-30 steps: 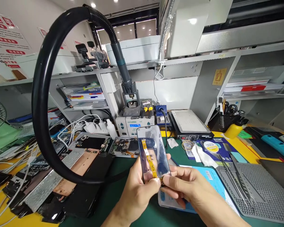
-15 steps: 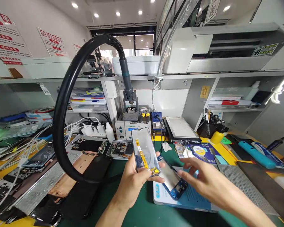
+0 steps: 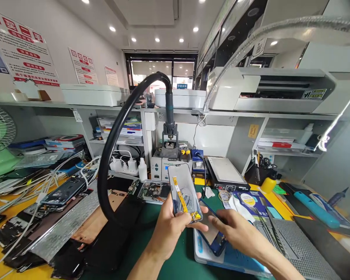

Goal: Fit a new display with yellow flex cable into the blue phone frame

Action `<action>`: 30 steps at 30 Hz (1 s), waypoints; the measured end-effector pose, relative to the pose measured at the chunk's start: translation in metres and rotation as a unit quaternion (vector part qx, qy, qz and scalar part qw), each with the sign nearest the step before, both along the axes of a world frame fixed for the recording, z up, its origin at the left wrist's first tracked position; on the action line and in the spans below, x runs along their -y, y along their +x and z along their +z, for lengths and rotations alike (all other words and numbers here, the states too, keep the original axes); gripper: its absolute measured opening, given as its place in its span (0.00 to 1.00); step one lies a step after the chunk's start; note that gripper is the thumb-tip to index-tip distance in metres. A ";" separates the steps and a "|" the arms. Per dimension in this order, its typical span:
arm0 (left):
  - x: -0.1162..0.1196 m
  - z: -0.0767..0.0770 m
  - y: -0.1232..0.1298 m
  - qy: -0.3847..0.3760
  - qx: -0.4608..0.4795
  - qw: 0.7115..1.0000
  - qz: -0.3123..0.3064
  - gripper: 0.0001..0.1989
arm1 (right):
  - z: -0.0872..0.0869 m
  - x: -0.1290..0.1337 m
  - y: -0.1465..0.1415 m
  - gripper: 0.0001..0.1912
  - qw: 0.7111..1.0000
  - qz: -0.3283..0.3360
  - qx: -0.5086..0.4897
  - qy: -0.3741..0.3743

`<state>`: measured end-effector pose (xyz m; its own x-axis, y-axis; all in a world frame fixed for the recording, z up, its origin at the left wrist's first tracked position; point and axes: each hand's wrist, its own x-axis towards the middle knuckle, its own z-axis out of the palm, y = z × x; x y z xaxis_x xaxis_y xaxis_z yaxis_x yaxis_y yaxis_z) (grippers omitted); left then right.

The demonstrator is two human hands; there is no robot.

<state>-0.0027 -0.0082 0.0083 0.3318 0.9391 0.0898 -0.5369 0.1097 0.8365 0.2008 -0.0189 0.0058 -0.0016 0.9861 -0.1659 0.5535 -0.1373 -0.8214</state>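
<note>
My left hand (image 3: 173, 221) is wrapped round the lower part of a phone screen panel (image 3: 184, 188), which is tilted up and has a yellow ribbon cable (image 3: 181, 198) along its back. Beside it, a blue phone frame (image 3: 211, 233) lies slanted on a white and blue box (image 3: 236, 260). My right hand (image 3: 233, 229) is over the frame's right edge, its thumb and fingers bent round that edge. The fingertips of my right hand are partly hidden, so the contact is hard to see.
A black hose (image 3: 105, 163) arches at the left of the hands. Phone parts and a copper-coloured plate (image 3: 100, 217) lie at left. Tweezers (image 3: 270, 233) rest on a perforated grey mat (image 3: 315, 245) at right. A heating plate (image 3: 227, 171) and yellow bottle (image 3: 268, 183) stand behind.
My right hand has moved left and closed in on the blue phone frame. My left hand still holds the panel. The camera view has tilted up and shifted left.
</note>
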 end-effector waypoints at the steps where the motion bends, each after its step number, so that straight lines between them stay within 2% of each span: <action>1: 0.001 0.001 0.000 0.005 0.002 1.000 0.001 0.28 | 0.001 0.001 0.002 0.18 0.999 -0.006 -0.042 -0.003; 4: 0.001 0.001 -0.001 0.017 0.003 1.000 -0.002 0.24 | 0.011 0.004 0.010 0.19 0.982 -0.022 -0.189 -0.023; 8: -0.001 -0.002 -0.001 0.014 -0.008 1.000 -0.008 0.25 | 0.026 0.005 0.016 0.19 0.931 -0.029 -0.362 -0.045; 12: 0.000 -0.004 0.002 0.016 -0.039 0.999 0.005 0.25 | 0.028 0.000 0.010 0.23 0.874 0.001 -0.480 -0.075; 14: 0.000 -0.004 0.005 0.022 -0.073 0.997 0.021 0.25 | 0.026 -0.003 0.007 0.21 0.846 0.016 -0.527 -0.080; 18: -0.002 -0.007 0.010 0.070 -0.163 0.982 0.062 0.25 | 0.024 -0.007 0.004 0.17 0.800 0.026 -0.593 -0.086; 21: -0.005 -0.016 0.014 0.101 -0.208 0.968 0.097 0.28 | 0.024 -0.010 0.005 0.16 0.778 0.019 -0.622 -0.085; 24: -0.009 -0.030 0.015 0.108 -0.241 0.957 0.117 0.32 | 0.022 -0.015 0.004 0.15 0.766 -0.004 -0.639 -0.066; 30: -0.019 -0.053 0.015 0.158 -0.359 0.907 0.156 0.38 | 0.020 -0.022 -0.003 0.12 0.751 -0.061 -0.657 0.005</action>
